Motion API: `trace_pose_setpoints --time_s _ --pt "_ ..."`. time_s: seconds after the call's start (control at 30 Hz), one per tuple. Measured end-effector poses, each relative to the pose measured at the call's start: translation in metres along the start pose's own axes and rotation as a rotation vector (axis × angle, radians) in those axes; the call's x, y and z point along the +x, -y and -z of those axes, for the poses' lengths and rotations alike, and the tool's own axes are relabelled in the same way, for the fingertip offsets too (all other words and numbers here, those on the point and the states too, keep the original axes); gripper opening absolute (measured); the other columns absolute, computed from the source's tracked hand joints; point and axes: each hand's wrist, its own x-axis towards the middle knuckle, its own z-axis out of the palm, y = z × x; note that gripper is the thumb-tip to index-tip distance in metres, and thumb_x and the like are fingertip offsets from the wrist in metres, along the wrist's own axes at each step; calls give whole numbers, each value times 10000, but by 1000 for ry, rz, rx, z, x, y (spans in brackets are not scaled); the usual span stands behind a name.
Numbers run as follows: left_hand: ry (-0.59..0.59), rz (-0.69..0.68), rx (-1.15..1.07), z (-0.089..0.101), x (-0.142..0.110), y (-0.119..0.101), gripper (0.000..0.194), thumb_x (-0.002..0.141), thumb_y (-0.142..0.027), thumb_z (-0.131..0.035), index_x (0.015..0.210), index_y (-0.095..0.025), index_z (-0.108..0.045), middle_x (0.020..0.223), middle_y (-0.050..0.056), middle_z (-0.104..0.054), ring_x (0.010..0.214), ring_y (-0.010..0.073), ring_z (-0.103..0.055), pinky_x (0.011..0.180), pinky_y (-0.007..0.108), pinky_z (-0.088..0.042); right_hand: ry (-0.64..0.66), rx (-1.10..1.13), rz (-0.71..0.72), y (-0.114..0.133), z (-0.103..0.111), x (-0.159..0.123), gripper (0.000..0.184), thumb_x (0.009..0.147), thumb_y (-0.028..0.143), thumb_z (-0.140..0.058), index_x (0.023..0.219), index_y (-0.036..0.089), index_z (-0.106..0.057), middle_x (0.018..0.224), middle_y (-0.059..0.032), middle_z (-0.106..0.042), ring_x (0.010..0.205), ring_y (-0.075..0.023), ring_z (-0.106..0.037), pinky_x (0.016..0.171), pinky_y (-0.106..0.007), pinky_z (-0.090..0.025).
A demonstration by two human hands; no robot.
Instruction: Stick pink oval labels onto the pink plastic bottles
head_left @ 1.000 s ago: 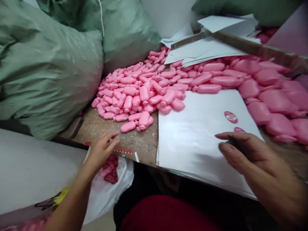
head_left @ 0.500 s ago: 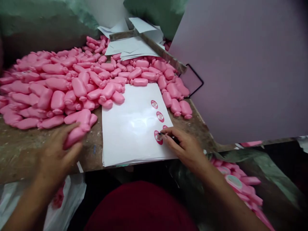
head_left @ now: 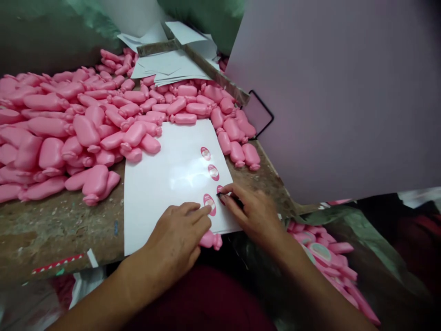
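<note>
My left hand [head_left: 184, 230] is closed around a small pink plastic bottle [head_left: 211, 240] at the front edge of the white sticker sheet [head_left: 155, 193]; most of the bottle is hidden by the hand. Its fingertips reach the lowest oval pink label [head_left: 209, 204]. Just right of that label, my right hand [head_left: 253, 209] pinches a thin dark pointed tool [head_left: 220, 196], with the tip near another label [head_left: 219, 188] partly covered by the fingers. Two more oval labels, an upper one [head_left: 206, 153] and a lower one [head_left: 213, 173], stand farther up the sheet.
A large heap of pink bottles [head_left: 86, 131] covers the left and back of the worn table [head_left: 79, 230]. White sheets [head_left: 175, 64] lie behind, by a wooden bar [head_left: 213, 71]. A big pale panel [head_left: 327, 101] rises at right. Below it, a green sack [head_left: 368, 230] holds labelled bottles.
My left hand has brought a pink bottle from the heap's edge rightward to the front of the sheet. My right hand stays by the labels with the dark tool. The view has shifted right.
</note>
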Motion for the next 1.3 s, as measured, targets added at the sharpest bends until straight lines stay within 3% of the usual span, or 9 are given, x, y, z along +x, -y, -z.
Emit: trace_pose_setpoints --time_s 0.1,0.3,0.73,0.93,1.03,1.13,1.2,1.3 --pt "14 33 -7 3 -2 2 330 737 -65 -521 1018 -186 -645 1472 88 -567 1268 356 -536 916 557 -524 7 -4 31 5 -2 -2 140 945 201 -537 978 213 -672 915 -41 -784 816 -225 -702 711 -336 -346" --pt "-110 57 -33 -5 4 12 639 716 -64 -549 1347 -161 -576 1531 141 -490 1124 317 -564 935 522 -531 -12 -47 75 11 -3 1 124 930 166 -553 953 189 -672 904 -64 -787 803 -228 -708 701 -340 -330" --pt "-155 29 -62 -8 4 16 598 721 -83 -562 1308 -175 -623 1494 127 -534 1061 288 -562 951 498 -523 -19 -54 38 11 -8 2 160 943 221 -510 916 208 -667 849 -59 -778 742 -209 -684 684 -324 -369" --pt "-157 52 -167 -4 5 19 537 725 -96 -567 1244 -192 -669 1492 141 -535 1082 304 -578 971 516 -490 39 -12 10 17 -8 8 142 941 224 -528 925 210 -669 836 -43 -779 750 -211 -689 693 -324 -360" --pt "-192 149 -413 4 3 19 396 792 -168 -563 1160 -224 -698 1339 88 -657 1086 276 -610 980 457 -479 8 11 2 16 -5 10 148 938 228 -525 924 213 -671 852 -46 -780 751 -212 -688 684 -319 -361" --pt "-285 367 -679 11 -1 19 300 868 -345 -574 1124 -223 -672 1106 32 -727 994 227 -645 906 367 -491 -21 0 -3 11 -2 9 152 918 222 -529 912 222 -681 841 -41 -780 737 -213 -683 665 -315 -355" --pt "-340 446 -716 12 -2 17 312 869 -398 -583 1118 -221 -644 1073 20 -721 989 222 -644 886 348 -482 -8 -20 13 9 -1 8 151 911 216 -534 914 223 -685 853 -41 -785 747 -215 -687 672 -318 -351" --pt "-317 402 -591 8 -1 13 278 881 -316 -543 1138 -242 -620 1009 6 -716 915 207 -642 831 343 -476 -7 -55 29 8 -2 6 144 914 211 -537 921 220 -681 845 -43 -787 761 -220 -692 684 -327 -336"
